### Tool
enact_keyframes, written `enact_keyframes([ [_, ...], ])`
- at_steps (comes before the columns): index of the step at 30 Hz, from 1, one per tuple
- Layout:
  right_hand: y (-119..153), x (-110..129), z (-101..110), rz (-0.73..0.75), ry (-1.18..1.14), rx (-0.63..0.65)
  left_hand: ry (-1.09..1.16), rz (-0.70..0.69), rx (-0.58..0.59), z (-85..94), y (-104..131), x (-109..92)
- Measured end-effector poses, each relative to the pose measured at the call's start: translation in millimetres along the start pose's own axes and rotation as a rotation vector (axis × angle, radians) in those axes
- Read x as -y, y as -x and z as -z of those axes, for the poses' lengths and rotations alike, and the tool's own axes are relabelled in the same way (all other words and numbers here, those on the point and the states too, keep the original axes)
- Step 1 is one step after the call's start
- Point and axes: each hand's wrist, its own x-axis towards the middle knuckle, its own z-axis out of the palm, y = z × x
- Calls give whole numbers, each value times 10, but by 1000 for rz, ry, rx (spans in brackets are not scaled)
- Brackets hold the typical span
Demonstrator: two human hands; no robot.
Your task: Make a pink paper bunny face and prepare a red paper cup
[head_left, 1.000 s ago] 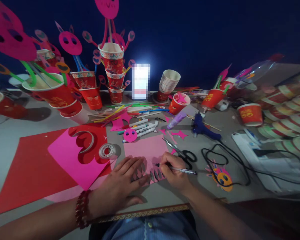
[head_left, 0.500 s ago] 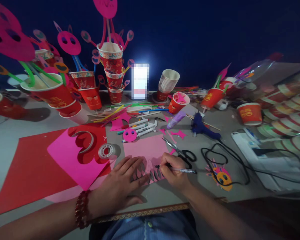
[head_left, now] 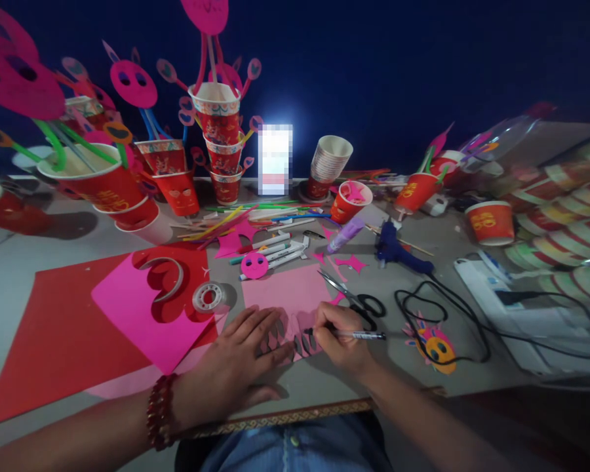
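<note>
A light pink sheet of paper (head_left: 280, 288) lies on the table in front of me, with leaf-shaped cut-outs along its near edge. My left hand (head_left: 248, 351) rests flat on the sheet's left part, fingers spread. In my right hand (head_left: 341, 334) is a pen (head_left: 361, 335), its tip at the paper near the cut-outs. Just beyond that hand lie scissors (head_left: 351, 298) with black handles, blades partly open. A roll of clear tape (head_left: 209, 297) sits left of the sheet. At the sheet's far edge is a round pink face cut-out (head_left: 254, 265) beside several markers (head_left: 288, 252).
Red card (head_left: 39, 328) and bright pink card (head_left: 142, 314) lie at left. Decorated paper cups (head_left: 216, 118) stand behind. A blue glue gun (head_left: 398, 249) with a looping black cord (head_left: 472, 314) is at right, near an orange fish-like craft (head_left: 440, 351). A lit screen (head_left: 275, 160) stands at the back.
The pen tip has shifted very slightly to the right along the paper. My left hand stays in place, and the objects around are unchanged.
</note>
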Motion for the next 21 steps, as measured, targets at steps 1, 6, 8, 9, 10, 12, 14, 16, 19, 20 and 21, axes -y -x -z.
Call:
enact_keyframes([
  [1,5,-6,-2,-1,5,1,-1,-1,-2,-1,0,-1],
  [6,22,-27,-6,-4,27,21,-1,2,-13,-17,6,-3],
  [8,22,-26,-5,-3,26,22,8,2,-15,-20,8,0],
  [9,21,-25,-5,-4,24,22,11,0,-18,-21,8,2],
  [10,21,-25,-6,-5,23,22,12,0,-19,-21,6,3],
  [12,23,-27,-9,-9,22,26,6,-1,-22,-22,3,4],
  [14,29,-34,-13,-11,22,28,1,-3,-23,-25,1,5],
  [16,36,-41,-14,-9,16,25,0,-4,-21,-29,3,6],
  [19,43,-44,-8,-4,-2,6,-2,0,-14,-35,12,9],
  [20,45,-43,-5,-8,-15,-7,-4,1,-10,-37,15,9],
  [21,46,-43,-3,-14,-34,-27,-3,1,-7,-39,16,9],
])
